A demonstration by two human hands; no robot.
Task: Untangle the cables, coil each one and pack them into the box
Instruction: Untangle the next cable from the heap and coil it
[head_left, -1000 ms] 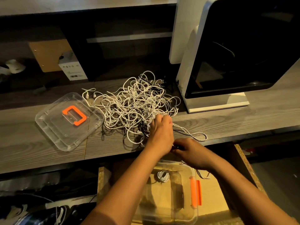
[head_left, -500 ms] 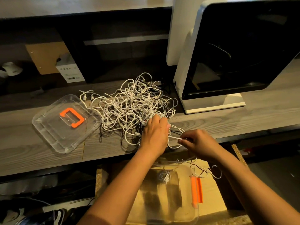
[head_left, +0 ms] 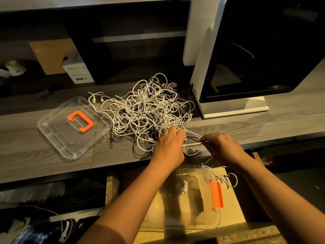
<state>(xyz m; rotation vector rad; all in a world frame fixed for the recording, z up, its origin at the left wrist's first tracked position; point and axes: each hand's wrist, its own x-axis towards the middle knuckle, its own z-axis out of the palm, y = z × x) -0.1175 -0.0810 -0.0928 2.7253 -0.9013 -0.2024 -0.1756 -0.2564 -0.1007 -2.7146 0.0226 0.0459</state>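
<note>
Nearest to me, below the bench edge, the clear box (head_left: 217,221) sits open on a pale wooden board (head_left: 233,208), its orange latch (head_left: 217,195) on the right side. Inside it I see one small white coil (head_left: 182,186); I cannot tell whether anything else is in there. A loose cable end (head_left: 232,180) dangles just beside the box's right rim.

Above that, my hands work at the near edge of the bench (head_left: 255,127), close together but not touching. My left hand (head_left: 169,147) has its fingers curled down into the near edge of the tangle of cables (head_left: 149,111), holding it in place. My right hand (head_left: 223,148) pinches a white strand (head_left: 192,144) that runs taut from under my left hand.

So I judge the job barely begun: one cable packed, one being teased free, and nearly the whole heap left to separate, coil and pack. It is a dense knot of white cables with some dark ones threaded through, so each will likely need patient pulling.

To the left of the heap, the box's lid (head_left: 52,138) lies flat with its orange handle (head_left: 80,120) up; it goes on last. Farther back stand a white machine with a dark window (head_left: 205,71) and a small white carton (head_left: 78,72).
</note>
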